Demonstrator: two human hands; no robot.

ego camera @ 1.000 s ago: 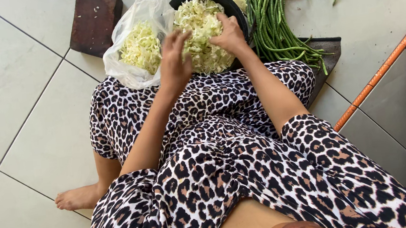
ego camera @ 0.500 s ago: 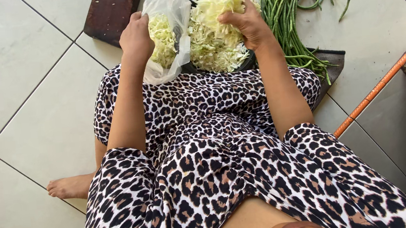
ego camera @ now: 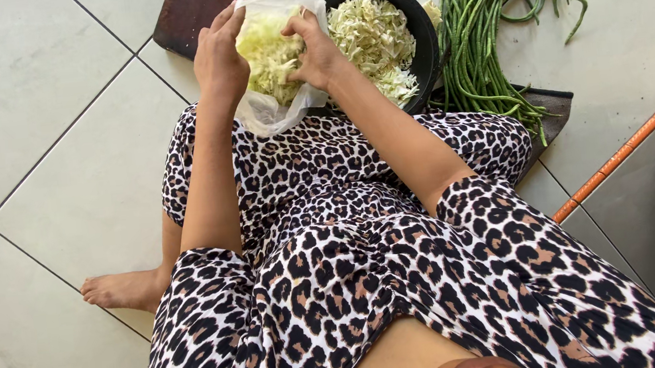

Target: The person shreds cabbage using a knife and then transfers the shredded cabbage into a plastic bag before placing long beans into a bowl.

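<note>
Two hands: left hand point(ego camera: 219, 58) and right hand point(ego camera: 317, 49) each grip one plastic bag point(ego camera: 277, 113) beside one bowl point(ego camera: 419, 35).

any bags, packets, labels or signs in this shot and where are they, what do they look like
Plastic bag: the only packaging, held open between the left hand and right hand, just left of the black bowl; thin, crumpled, clear to whitish, part filled with pale green shredded cabbage.
Labels, signs or screens: none to be seen.
</note>
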